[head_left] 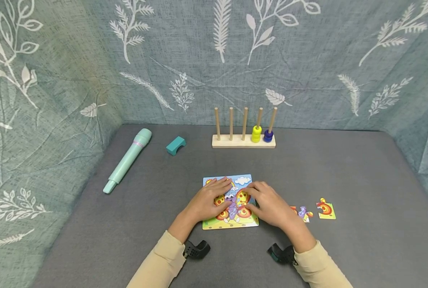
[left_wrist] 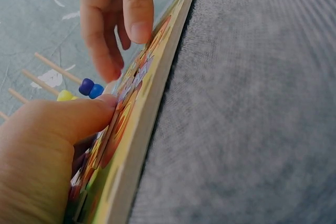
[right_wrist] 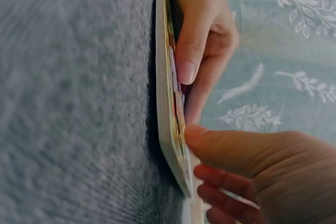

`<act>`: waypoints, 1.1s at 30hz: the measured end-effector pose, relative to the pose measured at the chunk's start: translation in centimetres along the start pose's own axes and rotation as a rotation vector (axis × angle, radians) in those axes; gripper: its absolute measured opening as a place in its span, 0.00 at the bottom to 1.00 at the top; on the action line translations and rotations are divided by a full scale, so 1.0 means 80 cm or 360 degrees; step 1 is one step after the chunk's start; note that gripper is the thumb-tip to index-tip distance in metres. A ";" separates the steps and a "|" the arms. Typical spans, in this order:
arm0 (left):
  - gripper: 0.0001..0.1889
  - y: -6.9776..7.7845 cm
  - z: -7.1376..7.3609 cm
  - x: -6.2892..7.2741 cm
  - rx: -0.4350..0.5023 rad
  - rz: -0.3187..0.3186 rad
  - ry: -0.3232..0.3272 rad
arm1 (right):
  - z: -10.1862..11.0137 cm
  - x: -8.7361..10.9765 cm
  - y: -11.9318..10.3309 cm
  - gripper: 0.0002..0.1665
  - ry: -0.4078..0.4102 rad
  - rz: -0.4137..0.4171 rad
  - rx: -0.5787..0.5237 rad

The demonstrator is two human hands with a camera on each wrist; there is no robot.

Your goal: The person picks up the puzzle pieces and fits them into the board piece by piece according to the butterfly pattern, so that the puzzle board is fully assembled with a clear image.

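Note:
A colourful jigsaw puzzle board (head_left: 230, 223) with a purple butterfly character lies on the grey table. My left hand (head_left: 209, 201) rests on its left half, fingers extended towards the top and thumb over the middle. On the right side, my right hand (head_left: 269, 203) touches the board with its thumb and fingers spread apart. In the left wrist view, the left thumb (left_wrist: 89, 116) presses on the picture. The right wrist view shows the right thumb (right_wrist: 226, 148) at the board's edge. Two loose puzzle pieces lie right of the right hand, a purple one (head_left: 303, 214) and a red-yellow one (head_left: 326, 209).
A wooden peg stand (head_left: 235, 142) with yellow and blue beads stands at the back. Left of it are a teal arch block (head_left: 175, 145) and a mint-green tube-shaped thing (head_left: 128, 161). Patterned fabric (head_left: 199, 80) hangs behind the table.

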State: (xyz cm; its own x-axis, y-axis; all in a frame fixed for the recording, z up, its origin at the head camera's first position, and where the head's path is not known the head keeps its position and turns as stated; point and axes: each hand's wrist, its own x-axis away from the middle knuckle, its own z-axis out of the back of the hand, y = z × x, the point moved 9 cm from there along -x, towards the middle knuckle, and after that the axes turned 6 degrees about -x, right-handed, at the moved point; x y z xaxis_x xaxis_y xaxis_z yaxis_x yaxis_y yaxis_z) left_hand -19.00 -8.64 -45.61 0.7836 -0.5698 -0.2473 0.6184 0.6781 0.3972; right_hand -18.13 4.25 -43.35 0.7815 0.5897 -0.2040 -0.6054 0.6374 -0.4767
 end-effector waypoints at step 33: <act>0.25 0.004 0.012 0.006 -0.0017 -0.0021 0.0123 | 0.000 0.020 0.003 0.29 -0.0194 -0.0020 -0.0319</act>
State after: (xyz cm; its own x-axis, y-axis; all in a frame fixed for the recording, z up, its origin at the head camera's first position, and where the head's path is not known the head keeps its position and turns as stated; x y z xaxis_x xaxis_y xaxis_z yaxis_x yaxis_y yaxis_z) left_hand -18.50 -9.16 -44.73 0.7772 -0.5416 -0.3203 0.6292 0.6758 0.3839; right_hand -17.03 5.35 -43.76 0.7573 0.6456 -0.0979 -0.5440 0.5408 -0.6416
